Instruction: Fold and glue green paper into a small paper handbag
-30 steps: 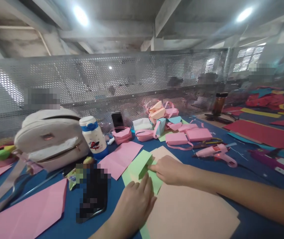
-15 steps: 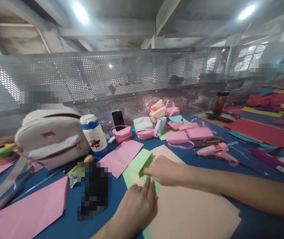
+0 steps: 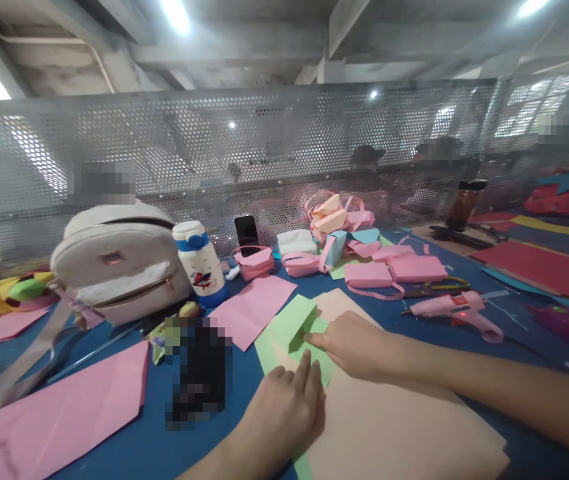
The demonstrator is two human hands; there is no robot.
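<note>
A light green sheet of paper (image 3: 304,313) has a folded flap standing up and lies on a stack of peach paper (image 3: 394,427). My right hand (image 3: 352,343) is closed at the folded part, with one digit pointing into the flap; its other fingers are curled. Just below it, my left hand (image 3: 289,400) rests on the green paper, index and middle fingers stretched out and pressed down. The two hands nearly meet at the fold. Parts of the green sheet are hidden beneath both of them.
Several pink paper bags (image 3: 368,275) lie beyond the hands. On the right rests a pink glue gun (image 3: 457,307) with a glowing red light. A bottle (image 3: 202,267), a phone (image 3: 247,233) and a white backpack (image 3: 119,260) stand at back left, before a perforated metal partition (image 3: 274,147).
The whole view has shifted, so things appear further right. Both hands remain at the green paper's fold, with little visible movement.
</note>
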